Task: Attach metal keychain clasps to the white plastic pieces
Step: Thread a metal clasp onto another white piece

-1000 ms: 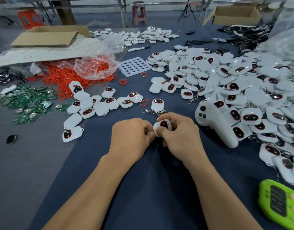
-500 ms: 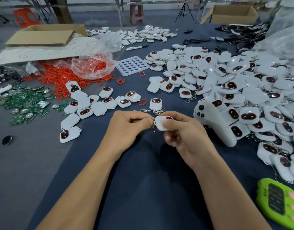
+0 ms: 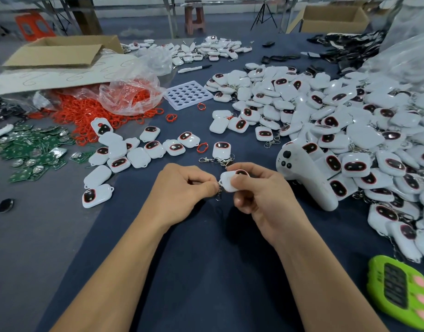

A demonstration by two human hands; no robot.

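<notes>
Head view: above the bench (image 3: 206,271), a white plastic piece (image 3: 226,181) is gripped by the right hand (image 3: 261,195); a metal clasp (image 3: 219,193) at its left corner is pinched by the left hand (image 3: 182,188). Farther right, a heap of white pieces (image 3: 338,116) is spread.

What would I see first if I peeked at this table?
The huge heap of white plastic pieces with dark, red-rimmed faces on the right. In the middle, the right hand holds one white piece while the left hand pinches a metal clasp at its corner. A pile of orange rings lies far left.
</notes>
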